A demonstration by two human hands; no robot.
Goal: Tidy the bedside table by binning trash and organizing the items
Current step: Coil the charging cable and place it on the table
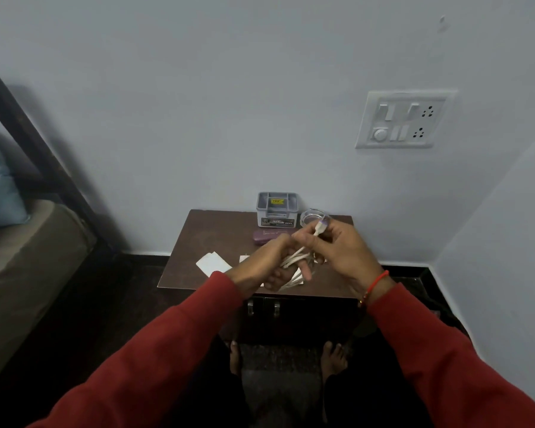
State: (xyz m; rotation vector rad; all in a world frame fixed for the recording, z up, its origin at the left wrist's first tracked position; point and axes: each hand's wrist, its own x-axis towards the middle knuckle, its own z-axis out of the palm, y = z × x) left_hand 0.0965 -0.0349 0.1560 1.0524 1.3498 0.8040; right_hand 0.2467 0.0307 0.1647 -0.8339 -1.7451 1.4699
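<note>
Head cam had the person standing at the bedside table (198, 242), coiling a white cable (294, 257) just above the tabletop. The left hand (269, 264) acted as the spool, with loops wound around its fingers, which were curled in on the bundle. The right hand (337, 245) pinched the free end near the connector (318, 227), thumb and forefinger clamped together on it. To do this bit well, it'd probably pay to keep the loops the same size and the tension light, so the cord doesn't kink at the plug, then tuck the last tail under a loop so the coil holds when set down. The grey organizer box (277, 208) at the back by the wall looked like a sensible home for it, though that's a guess. As for writing: the box's front label seemed to read "OPEL", and a yellow sticker inside it was too blurry to make out. A purple case (264, 235) sat just in front of the box, a clear glass bowl (311, 216) beside it, and white paper scraps (212, 263) lay on the near half, likely bin candidates.
</note>
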